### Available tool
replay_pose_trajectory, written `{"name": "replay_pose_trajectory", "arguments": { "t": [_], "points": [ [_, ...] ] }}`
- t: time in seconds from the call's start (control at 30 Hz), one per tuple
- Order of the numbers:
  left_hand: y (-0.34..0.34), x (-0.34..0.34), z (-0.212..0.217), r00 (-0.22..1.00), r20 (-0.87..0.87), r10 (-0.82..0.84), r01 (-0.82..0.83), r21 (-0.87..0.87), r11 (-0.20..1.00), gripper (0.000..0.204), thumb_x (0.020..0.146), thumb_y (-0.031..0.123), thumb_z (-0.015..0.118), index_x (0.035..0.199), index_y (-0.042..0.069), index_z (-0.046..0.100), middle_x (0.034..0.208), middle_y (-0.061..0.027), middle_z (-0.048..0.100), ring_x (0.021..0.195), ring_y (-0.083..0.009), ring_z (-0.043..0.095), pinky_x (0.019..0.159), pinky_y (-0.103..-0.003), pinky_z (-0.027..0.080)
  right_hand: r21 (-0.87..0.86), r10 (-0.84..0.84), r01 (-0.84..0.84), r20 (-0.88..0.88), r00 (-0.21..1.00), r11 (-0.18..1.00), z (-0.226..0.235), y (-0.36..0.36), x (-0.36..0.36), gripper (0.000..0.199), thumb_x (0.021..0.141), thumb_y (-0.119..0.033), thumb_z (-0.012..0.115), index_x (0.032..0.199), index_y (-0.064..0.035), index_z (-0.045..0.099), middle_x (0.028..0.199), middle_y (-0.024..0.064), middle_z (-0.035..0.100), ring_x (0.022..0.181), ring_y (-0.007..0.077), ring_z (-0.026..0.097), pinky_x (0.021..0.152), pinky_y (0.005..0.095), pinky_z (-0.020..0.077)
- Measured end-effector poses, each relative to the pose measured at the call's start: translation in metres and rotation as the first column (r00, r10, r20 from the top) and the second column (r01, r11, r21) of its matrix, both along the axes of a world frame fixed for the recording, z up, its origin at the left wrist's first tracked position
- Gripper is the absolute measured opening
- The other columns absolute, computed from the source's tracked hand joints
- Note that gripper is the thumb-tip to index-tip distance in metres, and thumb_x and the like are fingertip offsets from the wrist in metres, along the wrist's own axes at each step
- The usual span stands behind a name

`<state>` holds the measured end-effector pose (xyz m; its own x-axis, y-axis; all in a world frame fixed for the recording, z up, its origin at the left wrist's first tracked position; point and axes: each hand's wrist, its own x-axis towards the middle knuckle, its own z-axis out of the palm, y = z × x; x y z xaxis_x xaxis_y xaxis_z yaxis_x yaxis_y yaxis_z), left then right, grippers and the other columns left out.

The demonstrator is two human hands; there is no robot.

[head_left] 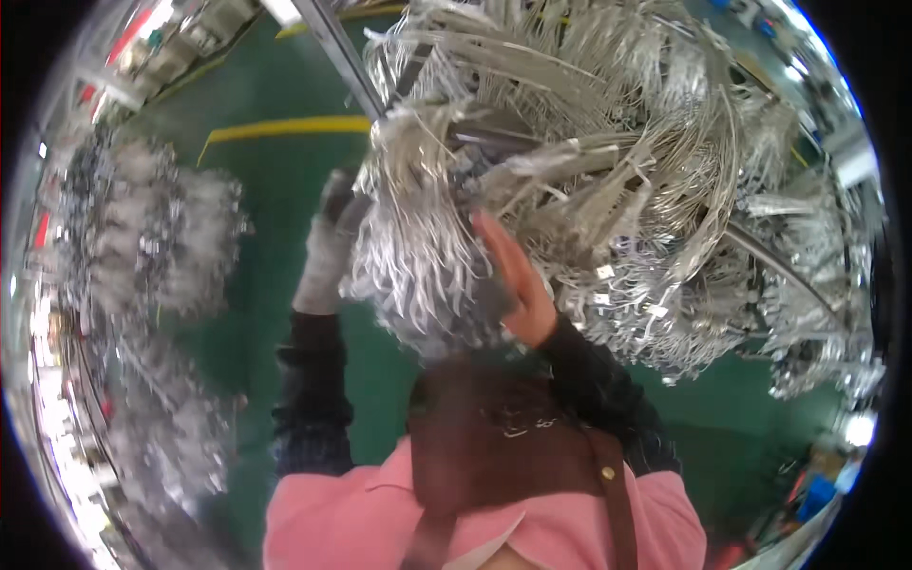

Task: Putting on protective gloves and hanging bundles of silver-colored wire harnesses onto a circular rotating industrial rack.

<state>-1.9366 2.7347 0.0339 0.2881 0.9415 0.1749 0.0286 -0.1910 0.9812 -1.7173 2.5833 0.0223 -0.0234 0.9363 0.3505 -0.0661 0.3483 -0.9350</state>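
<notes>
A thick bundle of silvery-grey wires (418,228) hangs in front of me from a metal rail, its loose ends fanning out at the bottom. My left hand (332,214), in a grey glove, is at the bundle's left side; its fingers are blurred and partly hidden. Along the right side of the same bundle lies my right hand (522,285), flat, with fingers stretched out and pointing up and away. The palm faces the wires, and whether it touches them is hard to make out.
More wire bundles (646,190) hang close on the right, near a metal bar (779,258). A metal rail (344,59) runs down from the top. Further bundles (152,228) hang at the left. The green floor (275,190) carries a yellow line (285,126).
</notes>
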Motion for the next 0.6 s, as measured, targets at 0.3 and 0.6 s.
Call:
{"name": "replay_pose_trajectory", "arguments": {
  "t": [0.3, 0.6],
  "points": [
    [0.08, -0.004, 0.007, 0.914, -0.34, -0.221, 0.23, -0.013, 0.973, 0.056, 0.085, 0.021, 0.059, 0.133, 0.001, 0.036, 0.126, -0.0122, 0.05, 0.116, -0.0183, 0.047, 0.097, -0.028, 0.036, -0.204, -0.274, 0.27, 0.007, 0.962, 0.941, -0.013, 0.131, -0.049, 0.071, 0.082, -0.038, 0.063, 0.13, 0.0047, 0.033, 0.125, 0.0208, 0.048, 0.116, 0.026, 0.046, 0.097, 0.0354, 0.0357],
    [0.119, 0.003, -0.004, 0.804, -0.186, -0.565, 0.546, -0.147, 0.825, 0.054, 0.085, 0.035, 0.061, 0.122, -0.002, 0.046, 0.114, -0.0078, 0.052, 0.102, -0.015, 0.049, 0.089, -0.028, 0.039, -0.181, -0.273, 0.236, -0.218, 0.937, 0.955, 0.003, 0.16, -0.061, 0.045, 0.079, -0.027, 0.068, 0.114, -0.0024, 0.053, 0.098, 0.005, 0.062, 0.088, 0.0146, 0.058, 0.076, 0.0271, 0.0465]
  ]
}}
